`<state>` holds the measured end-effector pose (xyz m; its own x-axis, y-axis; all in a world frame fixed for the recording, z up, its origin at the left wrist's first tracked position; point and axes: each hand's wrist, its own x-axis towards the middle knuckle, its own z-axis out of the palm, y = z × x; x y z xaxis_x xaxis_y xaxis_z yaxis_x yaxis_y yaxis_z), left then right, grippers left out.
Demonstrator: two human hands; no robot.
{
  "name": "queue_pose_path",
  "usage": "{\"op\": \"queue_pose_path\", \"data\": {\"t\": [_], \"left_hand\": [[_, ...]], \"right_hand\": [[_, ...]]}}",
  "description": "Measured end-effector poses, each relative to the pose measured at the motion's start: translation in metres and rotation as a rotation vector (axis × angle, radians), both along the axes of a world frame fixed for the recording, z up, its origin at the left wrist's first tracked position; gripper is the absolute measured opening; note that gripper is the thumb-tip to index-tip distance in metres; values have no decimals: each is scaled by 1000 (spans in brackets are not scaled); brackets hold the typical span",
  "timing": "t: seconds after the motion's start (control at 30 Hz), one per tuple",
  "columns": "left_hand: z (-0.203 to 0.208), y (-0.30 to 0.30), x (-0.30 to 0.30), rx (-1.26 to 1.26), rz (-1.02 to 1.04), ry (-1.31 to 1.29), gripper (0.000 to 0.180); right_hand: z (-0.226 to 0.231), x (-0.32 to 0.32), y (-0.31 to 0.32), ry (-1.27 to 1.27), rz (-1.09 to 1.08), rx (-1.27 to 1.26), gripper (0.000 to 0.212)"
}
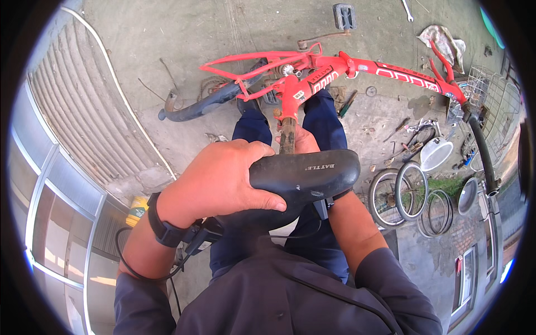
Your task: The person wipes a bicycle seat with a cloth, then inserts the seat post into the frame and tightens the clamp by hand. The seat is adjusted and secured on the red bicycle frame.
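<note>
My left hand (223,173) grips the rear part of a worn black bicycle saddle (304,172), its thumb lying over the top. The saddle sits on a rusty seat post (287,134) that runs into the red bicycle frame (365,67). Behind the saddle, my right hand (305,140) is closed around the post just below the seat; the saddle hides part of that hand. The frame lies tilted across in front of my legs. A crank with a black pedal (344,17) sticks up from it, and a black mudguard (209,103) lies by its rear end.
Bicycle wheels (412,191) and bare rims lie on the ground at right, near a white basin (436,154) and scattered tools. A wire basket (491,111) stands at far right. A screwdriver (349,103), a rag (444,44) and a wrench (408,11) lie beyond my feet.
</note>
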<state>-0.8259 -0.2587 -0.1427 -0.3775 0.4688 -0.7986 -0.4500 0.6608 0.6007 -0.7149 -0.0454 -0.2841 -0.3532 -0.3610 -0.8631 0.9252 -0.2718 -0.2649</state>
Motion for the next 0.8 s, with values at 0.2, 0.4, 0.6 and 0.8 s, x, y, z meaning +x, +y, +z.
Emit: {"op": "queue_pose_path", "data": {"t": [0.2, 0.4, 0.6, 0.8], "left_hand": [[0, 0, 0, 9, 8, 22, 70], [0, -1, -1, 11, 3, 44, 70], [-1, -1, -1, 21, -1, 26, 69], [0, 0, -3, 11, -4, -3, 69]], "right_hand": [[-32, -30, 30, -282, 416, -216, 36], [-57, -36, 49, -416, 378, -470, 76], [-67, -51, 44, -335, 563, -498, 101], [-67, -62, 33, -299, 710, -386, 100]]}}
